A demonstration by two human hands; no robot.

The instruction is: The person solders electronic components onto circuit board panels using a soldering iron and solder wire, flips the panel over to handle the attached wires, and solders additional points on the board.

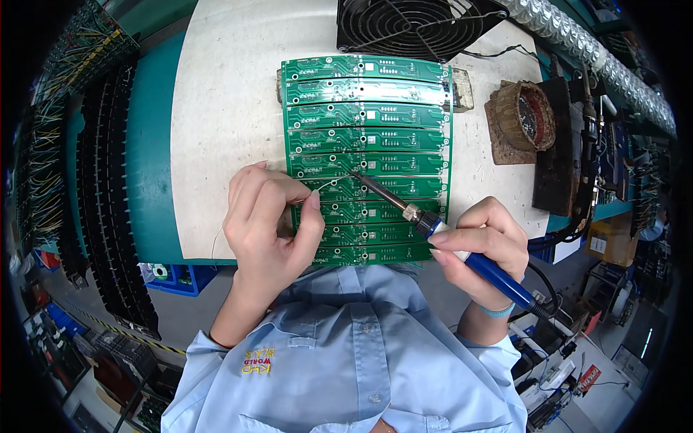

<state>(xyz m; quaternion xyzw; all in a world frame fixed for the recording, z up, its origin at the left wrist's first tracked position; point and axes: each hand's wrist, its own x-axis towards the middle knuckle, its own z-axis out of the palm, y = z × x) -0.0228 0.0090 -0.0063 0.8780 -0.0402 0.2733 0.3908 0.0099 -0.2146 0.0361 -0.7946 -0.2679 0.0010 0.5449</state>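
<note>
A panel of several long green circuit boards [368, 137] lies on the white bench top [224, 108]. My right hand [484, 249] grips a soldering iron [433, 227] with a blue handle, its metal tip touching a board near the panel's middle. My left hand [271, 224] pinches a thin solder wire [328, 184] between thumb and forefinger, and the wire's end meets the iron's tip. My left hand rests over the panel's left edge and hides part of the lower boards.
A black fan [415, 25] stands behind the panel. A round brown iron stand [525, 115] sits at the right, next to a silver flexible duct [599, 61]. Racks of wired boards [72, 144] line the left. A blue bin [177, 278] sits below the bench edge.
</note>
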